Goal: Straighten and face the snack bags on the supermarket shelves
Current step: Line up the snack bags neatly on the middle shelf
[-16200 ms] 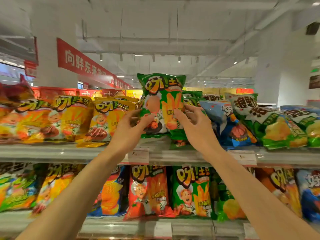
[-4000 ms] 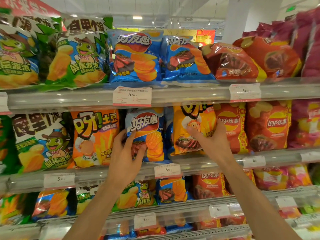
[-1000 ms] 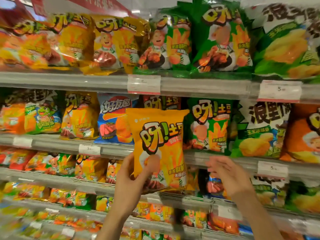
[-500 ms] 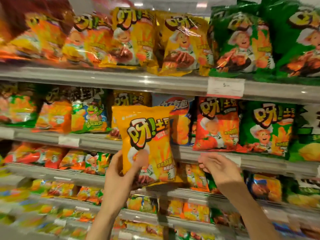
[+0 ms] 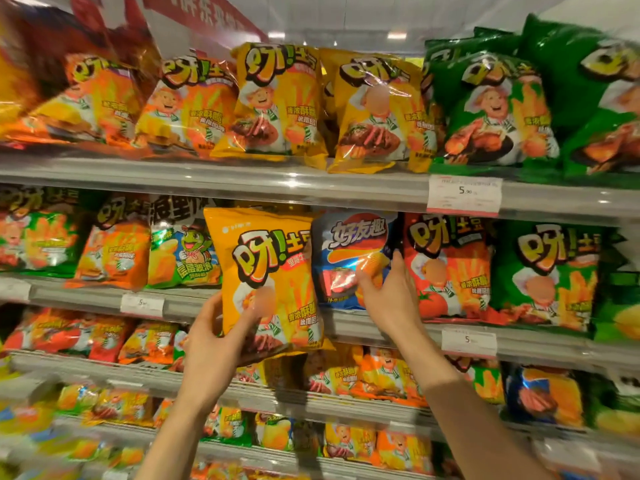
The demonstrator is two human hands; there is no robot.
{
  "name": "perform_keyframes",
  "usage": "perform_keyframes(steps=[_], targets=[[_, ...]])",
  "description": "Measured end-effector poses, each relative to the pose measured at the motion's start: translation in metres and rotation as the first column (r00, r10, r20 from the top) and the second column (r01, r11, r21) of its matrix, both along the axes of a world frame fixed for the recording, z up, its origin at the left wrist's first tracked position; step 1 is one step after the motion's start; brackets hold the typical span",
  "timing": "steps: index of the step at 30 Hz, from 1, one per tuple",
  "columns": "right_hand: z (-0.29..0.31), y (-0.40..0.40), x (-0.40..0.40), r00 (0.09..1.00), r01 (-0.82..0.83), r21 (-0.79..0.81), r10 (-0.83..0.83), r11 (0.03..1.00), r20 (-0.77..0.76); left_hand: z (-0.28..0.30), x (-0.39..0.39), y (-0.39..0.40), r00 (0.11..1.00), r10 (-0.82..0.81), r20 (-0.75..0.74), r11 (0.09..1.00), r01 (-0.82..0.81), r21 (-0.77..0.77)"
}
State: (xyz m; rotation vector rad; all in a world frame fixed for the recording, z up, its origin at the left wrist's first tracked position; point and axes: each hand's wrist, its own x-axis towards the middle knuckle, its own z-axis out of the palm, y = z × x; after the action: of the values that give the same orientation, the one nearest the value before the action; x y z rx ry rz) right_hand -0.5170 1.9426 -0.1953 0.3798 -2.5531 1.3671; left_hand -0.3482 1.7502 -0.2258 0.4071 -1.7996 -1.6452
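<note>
Mid shelf [image 5: 263,306]: blue bag [image 5: 349,258] sits betw green frog bag [image 5: 183,251] and red bag [image 5: 450,268]. My L hand [image 5: 214,344] grips yellow bag [image 5: 273,278] low, long axis upright, front out, left of slot. R hand [image 5: 388,299] nearer, fingers spread on blue bag's right edge.

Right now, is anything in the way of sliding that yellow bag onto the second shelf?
Yes: the blue chip bag stands right beside the held yellow bag; the right hand touches it, fingers straight.
</note>
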Motion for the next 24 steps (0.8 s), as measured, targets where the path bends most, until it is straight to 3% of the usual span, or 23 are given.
perform_keyframes(steps=[6, 16, 24], targets=[[-0.002, -0.009, -0.005, 0.996, 0.016, -0.039, -0.019, 0.999, -0.082, 0.0, -0.005, -0.007, 0.999, -0.028, -0.017, 0.999, 0.029, 0.016], [0.01, -0.004, -0.015, 0.998, -0.065, -0.233, 0.057, 0.97, -0.041, -0.002, -0.007, -0.022, 0.999, -0.028, -0.028, 0.999, 0.026, -0.047], [0.022, 0.032, -0.004, 0.992, -0.123, -0.253, 0.125, 0.96, -0.007, 0.001, 0.003, -0.027, 0.998, -0.001, -0.057, 0.999, -0.002, -0.043]])
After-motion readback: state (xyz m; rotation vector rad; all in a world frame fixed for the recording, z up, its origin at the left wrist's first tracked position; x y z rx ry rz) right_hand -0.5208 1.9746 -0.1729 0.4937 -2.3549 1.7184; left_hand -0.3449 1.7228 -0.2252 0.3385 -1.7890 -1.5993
